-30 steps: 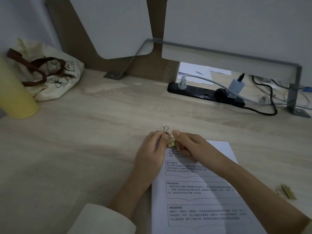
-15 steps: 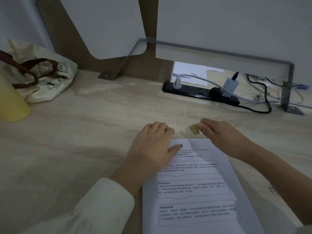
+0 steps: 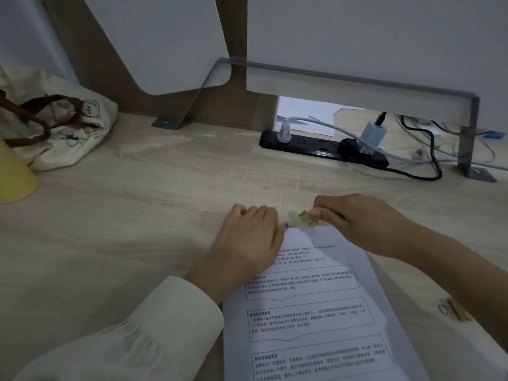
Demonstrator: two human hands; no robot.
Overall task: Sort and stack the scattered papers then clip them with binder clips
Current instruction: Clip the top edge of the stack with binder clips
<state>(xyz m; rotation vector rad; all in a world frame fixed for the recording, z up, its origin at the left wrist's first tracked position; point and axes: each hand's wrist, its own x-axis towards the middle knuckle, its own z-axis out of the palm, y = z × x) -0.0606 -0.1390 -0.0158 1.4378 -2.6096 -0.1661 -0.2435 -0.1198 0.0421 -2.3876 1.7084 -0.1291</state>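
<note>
A lone head-worn camera looks forward and down over the desk (image 3: 123, 229). It sits close; the partition (image 3: 357, 37) fills the frame's top.

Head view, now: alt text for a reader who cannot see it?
The right hand pinches a gold binder clip at the top edge of the printed papers, while the left hand rests at their top left corner on a wooden desk.
</note>
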